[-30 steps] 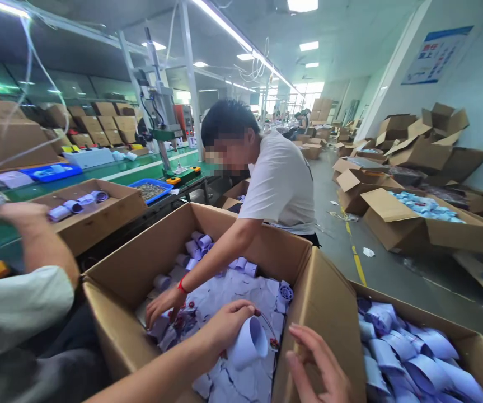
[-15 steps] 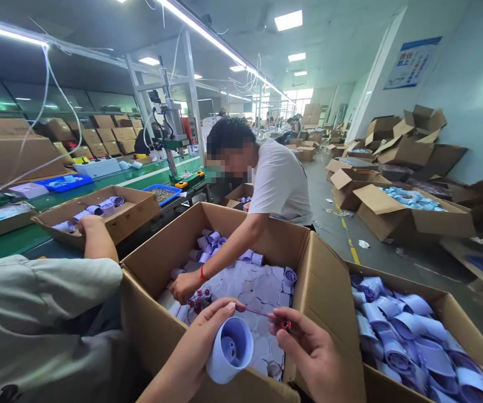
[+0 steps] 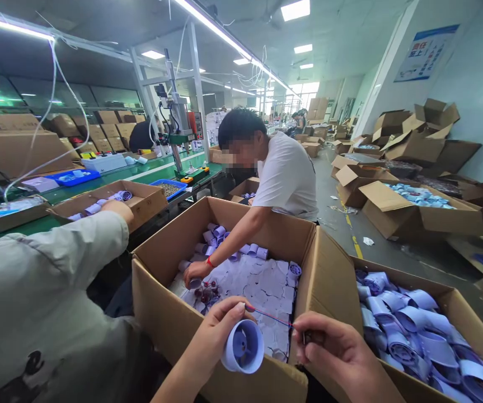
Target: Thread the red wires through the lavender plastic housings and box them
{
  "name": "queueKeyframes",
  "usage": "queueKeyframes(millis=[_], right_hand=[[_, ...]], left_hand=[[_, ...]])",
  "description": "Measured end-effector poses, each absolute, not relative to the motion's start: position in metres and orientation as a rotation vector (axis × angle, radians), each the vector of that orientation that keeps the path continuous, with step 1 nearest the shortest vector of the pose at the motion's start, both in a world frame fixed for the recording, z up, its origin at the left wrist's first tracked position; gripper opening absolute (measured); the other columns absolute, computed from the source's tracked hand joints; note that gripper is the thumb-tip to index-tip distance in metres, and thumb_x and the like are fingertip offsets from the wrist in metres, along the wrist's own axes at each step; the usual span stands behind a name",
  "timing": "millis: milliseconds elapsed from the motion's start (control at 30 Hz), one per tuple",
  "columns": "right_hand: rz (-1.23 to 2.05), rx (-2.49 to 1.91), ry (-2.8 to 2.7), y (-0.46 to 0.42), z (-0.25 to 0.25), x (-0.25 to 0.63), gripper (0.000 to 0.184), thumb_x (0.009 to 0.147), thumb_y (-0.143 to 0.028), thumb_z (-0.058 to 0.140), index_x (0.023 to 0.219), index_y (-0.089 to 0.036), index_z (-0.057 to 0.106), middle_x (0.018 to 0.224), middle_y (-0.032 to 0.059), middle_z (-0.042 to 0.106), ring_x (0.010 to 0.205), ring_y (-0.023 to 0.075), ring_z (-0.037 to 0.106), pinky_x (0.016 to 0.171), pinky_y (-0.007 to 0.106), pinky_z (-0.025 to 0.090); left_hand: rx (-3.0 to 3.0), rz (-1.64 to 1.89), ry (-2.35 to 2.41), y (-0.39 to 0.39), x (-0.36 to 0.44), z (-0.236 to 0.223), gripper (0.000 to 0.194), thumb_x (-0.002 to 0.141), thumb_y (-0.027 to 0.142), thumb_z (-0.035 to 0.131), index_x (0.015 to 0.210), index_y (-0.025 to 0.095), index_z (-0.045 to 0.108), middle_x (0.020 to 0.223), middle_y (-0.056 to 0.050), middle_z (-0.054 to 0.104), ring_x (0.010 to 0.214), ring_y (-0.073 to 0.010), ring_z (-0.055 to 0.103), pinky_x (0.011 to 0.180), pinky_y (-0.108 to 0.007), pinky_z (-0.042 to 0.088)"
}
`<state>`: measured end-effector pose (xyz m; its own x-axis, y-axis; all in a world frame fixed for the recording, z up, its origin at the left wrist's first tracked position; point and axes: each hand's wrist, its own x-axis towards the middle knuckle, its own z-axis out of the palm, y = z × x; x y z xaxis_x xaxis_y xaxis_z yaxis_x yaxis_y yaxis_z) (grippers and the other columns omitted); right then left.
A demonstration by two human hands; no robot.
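My left hand (image 3: 216, 323) is closed on a white plastic cylinder (image 3: 243, 348). The cylinder's open end faces me, and a spoked inner part shows inside. Red and blue wires (image 3: 270, 315) run from between my left thumb and finger across to my right hand (image 3: 336, 350). That hand pinches their far end, where a small dark part (image 3: 313, 337) is mostly hidden by the fingers. Below and behind both hands stands a large cardboard box (image 3: 157, 302). It holds white cylinders (image 3: 220, 232), flat white sheets (image 3: 253, 282) and several red-and-dark wired parts (image 3: 207, 294).
A co-worker's hand (image 3: 197, 271) reaches into the large box from the far side. On the left, another person's sleeve (image 3: 98, 235) extends toward a shallow carton (image 3: 149, 204) of cylinders. To my right, another box (image 3: 470, 310) is heaped with white cylinders. A green conveyor (image 3: 140, 173) runs behind.
My right hand came up from open to pinching the wires' end, and the wires now stretch between my hands. My left hand has kept the cylinder, turning its opening toward me.
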<state>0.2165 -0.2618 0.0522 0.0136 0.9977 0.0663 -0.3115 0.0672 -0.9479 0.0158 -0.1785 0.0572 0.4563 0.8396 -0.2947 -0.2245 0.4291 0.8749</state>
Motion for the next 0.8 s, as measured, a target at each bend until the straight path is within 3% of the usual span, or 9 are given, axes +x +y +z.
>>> queueKeyframes(millis=[167,300,533,667,800], right_hand=[[1.375,-0.893,-0.754,-0.259,0.06,0.213,0.041,0.061,-0.045,0.089,0.094,-0.024,0.076,0.075,0.0029,0.07,0.056,0.0108,0.063,0.054,0.022,0.051],[1.386,-0.833,-0.579,-0.256,0.055,0.219,0.039,0.06,-0.04,0.09,0.093,-0.025,0.076,0.076,0.0032,0.071,0.057,0.0091,0.061,0.055,0.019,0.051],[1.603,-0.594,-0.538,-0.244,0.042,0.231,0.032,0.061,-0.031,0.091,0.09,-0.026,0.078,0.074,0.0026,0.073,0.054,0.0051,0.063,0.056,0.012,0.054],[1.563,-0.682,-0.546,-0.25,0.05,0.22,0.034,0.056,-0.036,0.092,0.085,-0.026,0.077,0.071,0.0004,0.071,0.052,0.0045,0.061,0.052,0.011,0.049],[1.395,-0.911,-0.677,-0.271,0.064,0.216,0.038,0.053,-0.047,0.091,0.08,-0.025,0.076,0.068,0.001,0.07,0.051,0.0076,0.06,0.051,0.015,0.048]], left_hand=[[0.869,0.747,0.786,-0.181,0.018,0.05,0.052,0.058,0.062,0.081,0.078,0.016,0.066,0.063,-0.003,0.07,0.055,-0.0131,0.06,0.055,-0.022,0.044],[0.684,0.735,0.71,-0.186,0.024,0.031,0.058,0.06,0.07,0.074,0.08,0.016,0.067,0.064,-0.003,0.07,0.056,-0.0127,0.06,0.054,-0.02,0.042],[0.562,0.696,0.366,-0.205,0.033,-0.013,0.082,0.049,0.078,0.072,0.107,0.021,0.065,0.09,-0.005,0.067,0.054,-0.0107,0.058,0.041,-0.017,0.037],[0.748,0.789,0.368,-0.207,0.038,-0.011,0.083,0.036,0.048,0.095,0.108,0.023,0.062,0.094,-0.003,0.064,0.072,-0.0147,0.063,0.063,-0.021,0.047],[1.201,1.088,0.661,-0.202,0.036,-0.001,0.063,0.049,0.02,0.092,0.103,0.027,0.061,0.113,-0.004,0.058,0.083,-0.0158,0.062,0.071,-0.025,0.048]])
